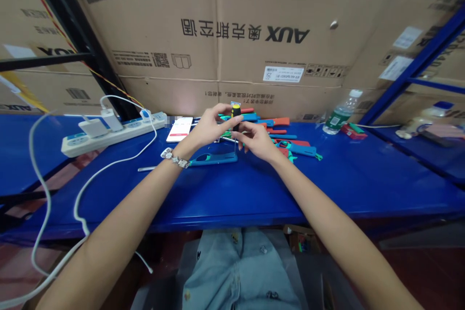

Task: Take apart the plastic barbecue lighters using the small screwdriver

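A screwdriver [236,111] with a black and yellow handle stands upright between my hands, its thin shaft pointing down. My left hand [211,123] is closed around the upper handle, with the thumb across it. Lower down, the fingers of my right hand [257,141] are closed at the base of the handle. Beneath lies a blue long-nosed lighter [214,159] on the table; the screwdriver's tip reaches its right end, though contact is too small to make out. Its metal tube points left, passing behind my left wrist.
Several more lighters [300,149] in blue, red and orange lie behind and right of my hands. A phone [179,129] and a white power strip [119,131] with cables are at left. A water bottle [341,114] stands at right on the blue table [232,203], before a large carton [240,58].
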Motion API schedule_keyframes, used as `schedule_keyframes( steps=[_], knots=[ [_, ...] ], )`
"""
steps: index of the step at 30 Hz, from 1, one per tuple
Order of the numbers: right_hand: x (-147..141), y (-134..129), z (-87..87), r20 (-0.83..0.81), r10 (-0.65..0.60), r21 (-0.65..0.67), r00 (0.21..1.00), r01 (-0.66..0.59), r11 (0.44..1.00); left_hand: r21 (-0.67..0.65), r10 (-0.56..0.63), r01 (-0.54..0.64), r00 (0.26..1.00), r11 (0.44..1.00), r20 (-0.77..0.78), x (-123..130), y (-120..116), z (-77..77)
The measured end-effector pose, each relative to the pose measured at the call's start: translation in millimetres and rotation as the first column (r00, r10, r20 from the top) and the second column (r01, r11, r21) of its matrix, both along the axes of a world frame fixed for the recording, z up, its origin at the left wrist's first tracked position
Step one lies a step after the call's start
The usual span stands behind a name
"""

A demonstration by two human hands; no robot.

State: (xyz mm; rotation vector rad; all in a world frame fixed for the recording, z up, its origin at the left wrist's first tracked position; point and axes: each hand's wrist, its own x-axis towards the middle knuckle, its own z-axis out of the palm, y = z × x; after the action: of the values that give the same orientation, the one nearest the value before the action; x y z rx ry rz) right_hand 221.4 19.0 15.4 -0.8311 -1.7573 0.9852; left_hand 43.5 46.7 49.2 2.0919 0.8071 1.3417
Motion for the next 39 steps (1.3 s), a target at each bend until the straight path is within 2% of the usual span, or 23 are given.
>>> schedule_keyframes(
  steps=[4,7,10,15,18,23,25,27,33,36,39],
  knots=[
    [-7,2,-7.7,-0.109,-0.034,0.002,0.994,0.034,0.999,0.001,0.065,-0.066,0.982,0.998,0.179,16,4,11.4],
    [-10,3,-12.8,-0.137,-0.06,-0.007,0.989,0.06,0.998,0.02,0.103,-0.112,0.958,0.993,0.266,25,2,10.3],
    [-13,2,-15.7,-0.155,-0.081,-0.008,0.985,0.08,0.997,0.046,0.126,-0.145,0.949,0.988,0.29,29,-3,4.9],
    [-21,0,-17.0,-0.162,-0.104,0.027,0.981,0.11,0.994,0.096,0.18,-0.209,0.953,0.973,0.245,30,-13,0.9],
    [-20,-1,-15.3,-0.114,-0.12,0.033,0.986,0.125,0.992,0.079,0.112,-0.132,0.97,0.988,0.215,29,-18,1.7],
    [-10,-1,-6.6,-0.031,0.063,-0.045,0.998,-0.064,0.997,0.002,-0.034,0.034,0.99,0.999,0.133,15,-19,1.5],
    [-8,-1,-3.5,-0.019,0.077,-0.047,0.997,-0.078,0.996,-0.021,-0.075,0.078,0.99,0.997,0.121,9,-16,0.3],
    [-8,0,-2.4,-0.01,0.05,-0.028,0.999,-0.05,0.998,-0.003,-0.053,0.054,0.988,0.999,0.142,7,-14,-1.0],
    [-20,5,-10.6,-0.064,-0.048,-0.019,0.997,0.047,0.999,0.033,0.156,-0.173,0.943,0.984,0.293,20,-15,-5.8],
    [-22,5,-13.1,-0.101,-0.116,-0.03,0.988,0.114,0.993,-0.009,0.133,-0.138,0.94,0.99,0.314,24,-17,-6.1],
    [-18,2,-8.2,-0.086,-0.071,-0.038,0.994,0.068,0.997,-0.025,0.016,-0.01,0.968,1.0,0.252,20,-18,-3.4]
  ],
)
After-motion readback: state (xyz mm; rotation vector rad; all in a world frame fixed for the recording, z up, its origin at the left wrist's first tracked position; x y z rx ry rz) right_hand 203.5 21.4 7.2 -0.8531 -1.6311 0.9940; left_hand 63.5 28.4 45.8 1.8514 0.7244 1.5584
